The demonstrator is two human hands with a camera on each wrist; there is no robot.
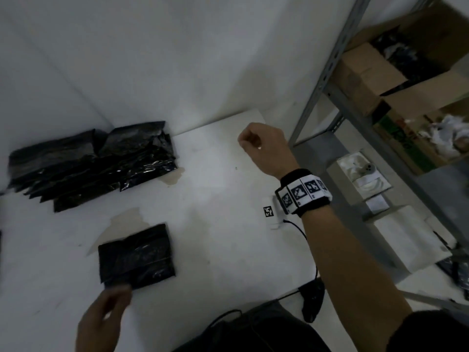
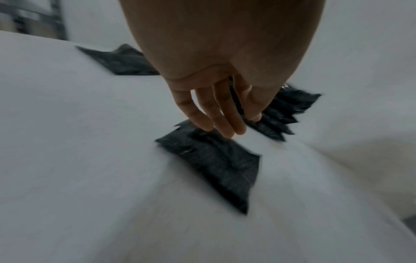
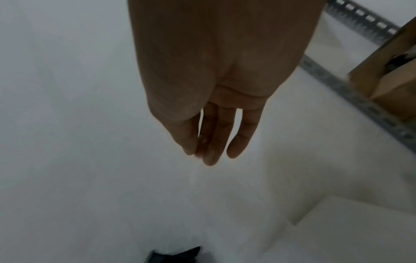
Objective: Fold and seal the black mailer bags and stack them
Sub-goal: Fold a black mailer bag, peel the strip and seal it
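Note:
A folded black mailer bag lies flat on the white table, near the front left. My left hand hovers at its near edge with straight fingers that touch or nearly touch the bag, blurred by motion. A fanned pile of black mailer bags sits at the back left against the wall. My right hand is raised over the table's far right corner, thumb pressed to the fingertips. A faint thin pale strip seems to hang from that pinch.
A grey metal rack with cardboard boxes stands to the right, white boxes below it. A small white tagged device with a black cable lies on the table's right side. Another flat black piece lies farther off.

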